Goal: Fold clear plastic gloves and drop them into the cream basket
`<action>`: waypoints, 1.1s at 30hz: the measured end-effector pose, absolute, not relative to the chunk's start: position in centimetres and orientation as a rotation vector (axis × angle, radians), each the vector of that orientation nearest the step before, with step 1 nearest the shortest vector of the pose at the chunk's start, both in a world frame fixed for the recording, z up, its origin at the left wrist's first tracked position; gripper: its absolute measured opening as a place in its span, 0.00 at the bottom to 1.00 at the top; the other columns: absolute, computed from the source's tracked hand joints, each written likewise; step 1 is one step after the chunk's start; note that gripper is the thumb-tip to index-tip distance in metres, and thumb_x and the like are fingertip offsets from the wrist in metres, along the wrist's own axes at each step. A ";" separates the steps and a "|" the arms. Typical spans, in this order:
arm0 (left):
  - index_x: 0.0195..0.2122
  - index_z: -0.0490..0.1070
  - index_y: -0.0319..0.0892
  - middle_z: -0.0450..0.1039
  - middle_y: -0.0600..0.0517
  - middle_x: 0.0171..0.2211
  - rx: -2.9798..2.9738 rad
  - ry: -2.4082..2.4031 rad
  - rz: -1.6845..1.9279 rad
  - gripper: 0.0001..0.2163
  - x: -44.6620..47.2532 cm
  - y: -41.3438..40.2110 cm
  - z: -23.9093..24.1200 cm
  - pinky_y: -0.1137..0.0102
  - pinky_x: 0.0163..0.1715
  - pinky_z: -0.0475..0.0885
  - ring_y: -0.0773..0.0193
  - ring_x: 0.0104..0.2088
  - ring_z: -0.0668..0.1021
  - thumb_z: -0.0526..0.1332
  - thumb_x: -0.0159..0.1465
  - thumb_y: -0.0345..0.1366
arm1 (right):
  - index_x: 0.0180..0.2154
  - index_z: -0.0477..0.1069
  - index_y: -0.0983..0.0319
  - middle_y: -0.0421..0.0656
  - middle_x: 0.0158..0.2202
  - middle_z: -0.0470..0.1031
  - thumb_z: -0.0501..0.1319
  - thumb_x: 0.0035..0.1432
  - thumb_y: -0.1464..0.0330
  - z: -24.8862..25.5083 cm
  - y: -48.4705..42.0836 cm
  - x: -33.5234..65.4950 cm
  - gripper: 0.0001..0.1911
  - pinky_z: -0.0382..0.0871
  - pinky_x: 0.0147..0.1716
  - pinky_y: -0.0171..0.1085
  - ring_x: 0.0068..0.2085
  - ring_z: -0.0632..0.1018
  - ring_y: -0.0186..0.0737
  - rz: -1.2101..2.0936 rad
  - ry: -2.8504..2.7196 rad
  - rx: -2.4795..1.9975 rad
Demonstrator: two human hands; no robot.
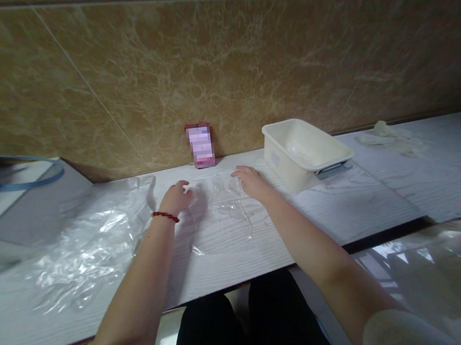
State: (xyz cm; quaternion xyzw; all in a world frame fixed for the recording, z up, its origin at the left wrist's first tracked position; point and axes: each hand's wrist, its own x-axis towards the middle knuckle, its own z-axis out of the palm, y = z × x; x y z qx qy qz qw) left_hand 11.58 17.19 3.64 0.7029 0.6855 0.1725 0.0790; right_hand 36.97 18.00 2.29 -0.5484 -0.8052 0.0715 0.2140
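A clear plastic bag (228, 211) lies spread on the white wood-grain table in front of me. Beside its upper left corner is my left hand (177, 197), fingers loosely bent and a little apart, with a red bead bracelet (165, 216) on the wrist. My right hand (252, 181) rests at the bag's upper right corner, its fingers stretched out and apart. Whether the fingertips press on the film is hard to tell. To the left of my left arm lies a crumpled heap of clear plastic bags (93, 242).
A cream plastic bin (284, 158) stands right of my right hand. A phone (202, 146) with a blurred screen leans on the brown marbled wall (218, 58). Thin whitish gloves or film (395, 136) lie far right. A blue strap (34, 183) and grey box (52, 197) are at left.
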 end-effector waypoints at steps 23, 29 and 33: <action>0.42 0.59 0.42 0.64 0.49 0.37 1.154 1.667 1.098 0.20 12.7 14.6 2.3 0.75 0.23 0.70 0.74 0.23 0.72 0.62 0.48 0.29 | 0.60 0.43 0.56 0.45 0.63 0.36 0.41 0.59 0.54 1.7 14.9 32.8 0.29 0.27 0.53 0.61 0.62 0.37 0.48 0.210 -2.621 -1.477; 0.47 0.58 0.47 0.59 0.48 0.44 1.121 1.698 1.268 0.25 12.3 14.9 2.0 0.75 0.26 0.69 0.75 0.26 0.72 0.62 0.46 0.30 | 0.61 0.38 0.56 0.47 0.63 0.32 0.46 0.53 0.48 2.9 15.9 35.1 0.38 0.27 0.52 0.61 0.61 0.33 0.52 0.323 -2.617 -1.579; 0.45 0.59 0.46 0.59 0.49 0.41 0.999 1.678 1.413 0.27 12.3 15.4 1.6 0.75 0.30 0.69 0.73 0.30 0.72 0.63 0.44 0.28 | 0.61 0.35 0.57 0.49 0.63 0.29 0.54 0.45 0.45 4.1 15.9 36.7 0.48 0.28 0.52 0.61 0.61 0.31 0.55 0.416 -2.681 -1.612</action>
